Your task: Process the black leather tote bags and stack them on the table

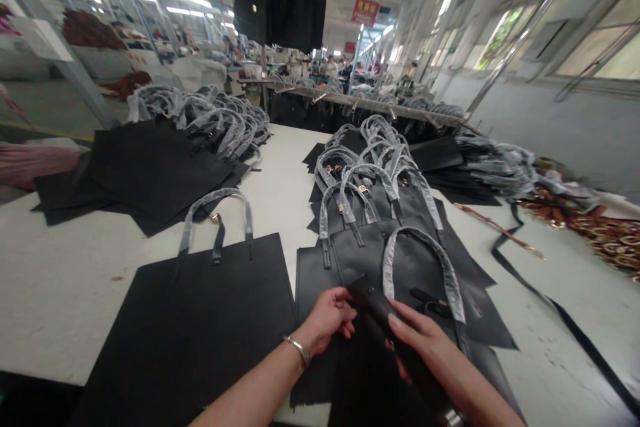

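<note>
A black bag panel (pixel 380 353), its upper part folded or bent over, is in my right hand (pixel 420 333), thumb on top and fingers beneath. My left hand (pixel 333 317) has its fingers curled in a pinch at the panel's upper left corner. Under and behind it lies another black panel with a plastic-wrapped handle (pixel 425 253) and a small dark strap (pixel 430 301). To the left, a single black bag panel (pixel 210 320) lies flat, its wrapped handle (pixel 220 195) and short strap with a gold clasp pointing away from me.
Stacks of black panels with wrapped handles (pixel 160 167) fill the table's far left and far middle. At right lie more panels (pixel 450 170), a long black strip (pixel 550 300) and brown straps with gold rings (pixel 600 233). Black pieces (pixel 280 10) hang overhead.
</note>
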Action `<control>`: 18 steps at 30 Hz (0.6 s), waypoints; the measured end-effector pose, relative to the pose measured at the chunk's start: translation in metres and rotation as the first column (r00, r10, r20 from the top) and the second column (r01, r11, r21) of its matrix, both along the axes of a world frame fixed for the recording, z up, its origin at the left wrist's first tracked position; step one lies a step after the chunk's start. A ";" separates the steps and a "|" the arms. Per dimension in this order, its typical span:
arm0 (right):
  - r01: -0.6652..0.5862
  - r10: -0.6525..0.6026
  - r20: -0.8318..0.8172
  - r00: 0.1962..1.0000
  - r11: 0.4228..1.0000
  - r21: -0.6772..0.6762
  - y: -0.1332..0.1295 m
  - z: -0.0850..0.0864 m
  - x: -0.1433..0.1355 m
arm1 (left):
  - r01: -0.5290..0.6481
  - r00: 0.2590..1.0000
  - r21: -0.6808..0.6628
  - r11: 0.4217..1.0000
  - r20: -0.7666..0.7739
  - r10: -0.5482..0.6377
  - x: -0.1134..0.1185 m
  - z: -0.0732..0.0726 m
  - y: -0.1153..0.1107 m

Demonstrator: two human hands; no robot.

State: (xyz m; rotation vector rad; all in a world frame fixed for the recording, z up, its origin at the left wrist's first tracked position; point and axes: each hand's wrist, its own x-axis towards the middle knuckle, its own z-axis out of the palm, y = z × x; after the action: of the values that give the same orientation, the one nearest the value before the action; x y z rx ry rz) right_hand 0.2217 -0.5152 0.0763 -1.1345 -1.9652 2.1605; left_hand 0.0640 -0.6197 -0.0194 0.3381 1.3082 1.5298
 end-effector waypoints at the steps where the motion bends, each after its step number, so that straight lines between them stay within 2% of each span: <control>1: 0.048 -0.047 -0.013 0.999 0.999 0.025 0.001 0.002 -0.002 | -0.015 1.000 -0.007 1.000 0.007 0.015 0.000 -0.001 0.000; 3: 0.091 -0.090 -0.014 0.996 0.995 0.042 0.002 0.006 -0.004 | -0.063 0.997 -0.016 0.998 0.036 0.064 -0.001 -0.001 0.000; 5: 0.040 -0.040 0.025 0.999 0.999 0.002 0.002 0.009 -0.004 | -0.073 0.996 -0.001 0.997 0.053 0.073 -0.001 -0.001 0.001; 8: -0.037 0.039 0.051 0.998 0.998 -0.051 0.000 0.006 -0.003 | -0.026 0.999 0.024 0.999 0.029 0.026 -0.001 0.000 0.001; 13: 0.090 -0.090 -0.007 0.996 0.994 0.060 0.002 0.003 -0.005 | -0.073 0.997 -0.002 0.997 0.038 0.073 -0.001 0.001 -0.001; 18: -0.062 0.063 0.089 0.994 0.998 -0.019 -0.001 0.003 0.006 | -0.037 0.999 0.005 0.999 0.022 0.037 -0.001 0.000 -0.001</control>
State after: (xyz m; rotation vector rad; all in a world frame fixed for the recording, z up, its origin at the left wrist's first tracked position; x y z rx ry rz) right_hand 0.2281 -0.5162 0.0791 -1.2089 -2.0498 2.1965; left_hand 0.0633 -0.6208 -0.0199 0.3012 1.3002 1.5638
